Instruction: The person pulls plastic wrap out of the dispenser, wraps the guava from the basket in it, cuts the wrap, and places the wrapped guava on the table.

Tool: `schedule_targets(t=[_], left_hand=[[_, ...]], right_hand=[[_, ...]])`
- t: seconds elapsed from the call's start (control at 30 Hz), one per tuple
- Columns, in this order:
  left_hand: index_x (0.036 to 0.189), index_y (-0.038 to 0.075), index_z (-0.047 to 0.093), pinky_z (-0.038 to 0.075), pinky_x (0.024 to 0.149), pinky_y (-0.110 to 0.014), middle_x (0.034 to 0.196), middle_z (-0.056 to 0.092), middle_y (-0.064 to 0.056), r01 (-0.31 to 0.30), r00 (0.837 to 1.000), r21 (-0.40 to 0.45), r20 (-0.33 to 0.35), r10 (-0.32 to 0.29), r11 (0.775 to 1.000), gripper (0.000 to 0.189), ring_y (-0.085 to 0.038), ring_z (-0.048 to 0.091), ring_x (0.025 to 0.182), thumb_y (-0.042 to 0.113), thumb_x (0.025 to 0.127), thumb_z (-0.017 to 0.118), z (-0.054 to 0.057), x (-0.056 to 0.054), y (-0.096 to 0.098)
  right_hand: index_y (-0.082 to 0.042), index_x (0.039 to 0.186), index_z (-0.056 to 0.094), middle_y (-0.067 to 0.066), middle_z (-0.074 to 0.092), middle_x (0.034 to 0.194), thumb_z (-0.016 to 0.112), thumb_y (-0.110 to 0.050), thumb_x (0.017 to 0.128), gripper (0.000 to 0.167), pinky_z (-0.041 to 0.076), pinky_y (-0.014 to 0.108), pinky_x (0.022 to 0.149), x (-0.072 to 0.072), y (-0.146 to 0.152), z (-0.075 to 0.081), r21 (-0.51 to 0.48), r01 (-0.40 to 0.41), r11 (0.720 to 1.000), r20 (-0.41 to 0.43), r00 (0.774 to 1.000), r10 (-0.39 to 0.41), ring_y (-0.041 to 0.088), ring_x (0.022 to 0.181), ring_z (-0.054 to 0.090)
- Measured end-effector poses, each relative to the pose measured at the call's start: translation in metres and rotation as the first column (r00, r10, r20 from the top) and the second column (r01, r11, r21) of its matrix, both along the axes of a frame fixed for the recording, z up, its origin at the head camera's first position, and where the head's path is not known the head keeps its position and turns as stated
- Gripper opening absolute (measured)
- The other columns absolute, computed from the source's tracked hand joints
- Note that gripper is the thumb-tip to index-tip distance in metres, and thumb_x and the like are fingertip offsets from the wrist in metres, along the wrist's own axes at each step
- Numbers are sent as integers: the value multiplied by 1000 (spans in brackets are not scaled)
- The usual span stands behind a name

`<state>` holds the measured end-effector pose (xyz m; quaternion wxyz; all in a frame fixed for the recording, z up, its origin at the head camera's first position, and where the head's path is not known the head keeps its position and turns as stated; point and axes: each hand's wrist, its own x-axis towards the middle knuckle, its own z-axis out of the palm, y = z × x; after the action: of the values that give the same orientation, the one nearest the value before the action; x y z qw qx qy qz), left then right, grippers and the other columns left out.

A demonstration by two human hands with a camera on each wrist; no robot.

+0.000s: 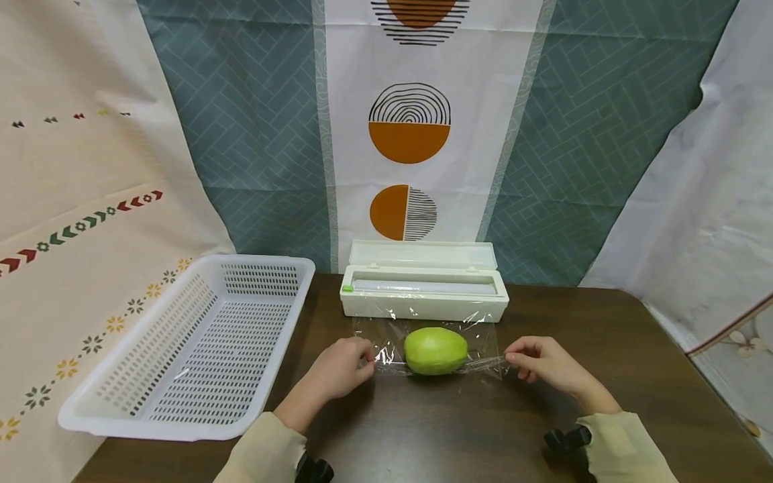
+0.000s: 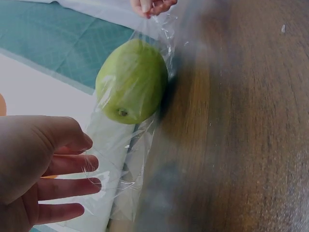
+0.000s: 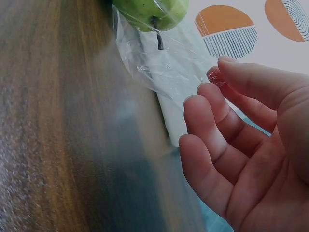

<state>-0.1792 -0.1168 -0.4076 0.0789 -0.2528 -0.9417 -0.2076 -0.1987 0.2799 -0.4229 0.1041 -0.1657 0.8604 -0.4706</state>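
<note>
A green, oval, pear-like fruit [image 1: 436,351] with a dark stem lies on the brown table, with clear plastic wrap [image 1: 386,352] over it. The film runs out from a white wrap dispenser [image 1: 425,307], whose lid is raised behind the roll. At the film's left front corner, my left hand [image 1: 343,365] pinches the edge between thumb and index finger; the other fingers extend loosely in the left wrist view. On the opposite side my right hand [image 1: 548,367] pinches the right corner with thumb and index finger, its remaining fingers bent. Neither hand touches the fruit.
To the left stands a white perforated plastic basket [image 1: 260,389]. Patterned cloths [image 1: 260,134] hang behind and at both sides of the table [image 1: 435,436]. A tiny scrap [image 2: 283,29] lies on the table in the left wrist view.
</note>
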Motion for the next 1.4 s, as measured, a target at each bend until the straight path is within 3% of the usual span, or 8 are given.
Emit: schedule_targets(t=[0.23, 0.43, 0.6, 0.73, 0.9, 1.03, 1.2, 1.4], left_hand=[[70, 17, 58, 39, 55, -23, 70, 55, 7, -7, 1000, 3, -2, 7, 1000, 12, -7, 45, 62, 10, 76, 65, -1, -1, 1], [69, 16, 58, 38, 55, -23, 69, 54, 7, -9, 1000, 1, 2, 9, 1000, 12, -7, 44, 62, 9, 76, 65, 0, -1, 2], [70, 17, 58, 38, 56, -24, 69, 55, 7, -10, 1000, -5, 7, 10, 1000, 11, -7, 45, 63, 9, 76, 64, 0, -1, 3], [70, 17, 58, 38, 56, -24, 70, 55, 7, -13, 1000, -3, 15, 13, 1000, 11, -8, 45, 63, 10, 76, 64, 0, -1, 3], [70, 18, 59, 39, 56, -23, 71, 56, 9, -23, 999, 2, 27, 23, 1000, 10, -7, 46, 63, 13, 77, 65, -2, -2, 2], [71, 19, 59, 39, 57, -23, 70, 54, 10, -25, 999, 3, 41, 25, 1000, 9, -6, 46, 64, 15, 77, 64, -4, -3, 2], [71, 19, 59, 40, 57, -23, 70, 54, 10, -25, 999, 5, 39, 25, 1000, 9, -6, 46, 64, 15, 77, 64, -6, -4, 2], [72, 18, 59, 40, 58, -24, 72, 56, 9, -29, 999, 10, 30, 28, 1000, 9, -7, 47, 64, 14, 77, 65, -4, -4, 1]], right_hand=[[4, 106, 64, 20, 62, 82, 62, -20, 91, 28, 53, 32, 55, -3, -1, -1, 24, -11, 1000, 1, 1000, 11, 15, 63, 60], [6, 119, 59, 18, 65, 91, 65, -23, 89, 43, 53, 31, 57, -3, -7, 1, 58, 31, 998, 10, 999, -32, 19, 69, 61], [2, 129, 52, 15, 62, 115, 73, -33, 82, 63, 52, 39, 78, 5, -23, 7, 200, 98, 975, -208, 977, -55, 26, 97, 61], [-4, 138, 44, 16, 51, 131, 79, -38, 73, 81, 43, 52, 95, 12, -48, 13, 295, 85, 952, -362, 932, 28, 34, 119, 50], [-11, 147, 30, 14, 37, 147, 84, -41, 66, 102, 39, 52, 102, 17, -83, 16, 429, -7, 903, -357, 917, 176, 35, 133, 39], [-12, 149, 25, 15, 29, 152, 85, -46, 62, 111, 37, 55, 104, 17, -103, 12, 530, -19, 848, -360, 900, 245, 36, 136, 35], [-10, 146, 33, 16, 39, 146, 85, -42, 64, 102, 42, 56, 97, 14, -115, 9, 577, 60, 815, -442, 862, 250, 37, 127, 46], [-11, 136, 48, 10, 56, 129, 78, -39, 75, 74, 50, 51, 83, 8, -115, 13, 571, 103, 815, -520, 813, 261, 33, 112, 57]])
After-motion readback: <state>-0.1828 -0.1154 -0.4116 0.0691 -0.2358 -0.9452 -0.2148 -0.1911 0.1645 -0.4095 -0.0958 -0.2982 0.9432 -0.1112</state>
